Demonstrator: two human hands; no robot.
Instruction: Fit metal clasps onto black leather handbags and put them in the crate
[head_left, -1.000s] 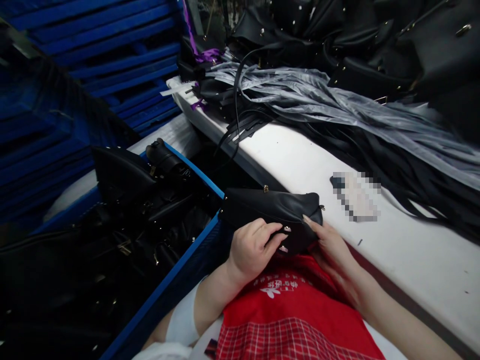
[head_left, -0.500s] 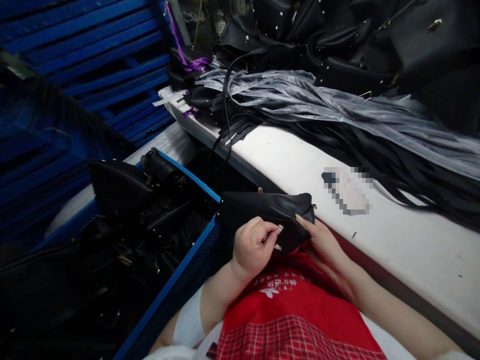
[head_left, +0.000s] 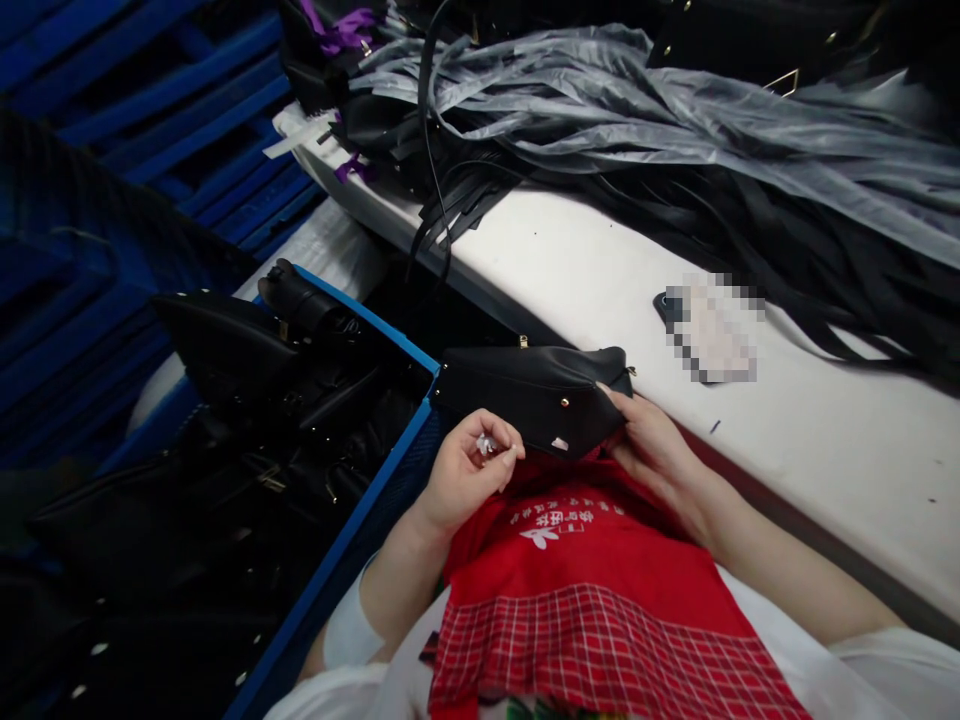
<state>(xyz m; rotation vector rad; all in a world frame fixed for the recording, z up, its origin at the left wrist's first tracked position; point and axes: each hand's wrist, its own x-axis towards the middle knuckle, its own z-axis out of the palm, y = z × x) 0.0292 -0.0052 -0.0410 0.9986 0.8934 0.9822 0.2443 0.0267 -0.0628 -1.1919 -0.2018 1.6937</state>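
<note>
A black handbag [head_left: 517,385] lies on its side in front of my body, one end at the blue crate's rim. My right hand [head_left: 654,435] is closed on its right end, the thumb on top. My left hand [head_left: 469,475] is just off the bag's near side, its fingers curled around small crumpled whitish scraps [head_left: 486,444] that look like film. Between my hands, a gold stud [head_left: 565,402] shows on the bag's underside, and a small pale piece [head_left: 559,443] sits near its lower edge.
On my left stands a blue crate [head_left: 360,500] full of black bags. A white table [head_left: 570,260] runs along the far and right side, bearing black straps [head_left: 720,230], grey film strips [head_left: 570,110] and a blurred phone-like object [head_left: 709,330]. Blue pallets [head_left: 150,100] are stacked behind.
My left hand has moved left, away from the bag, uncovering the gold stud and showing the whitish scraps in its fingers. My right hand keeps its hold. The view has tilted downward.
</note>
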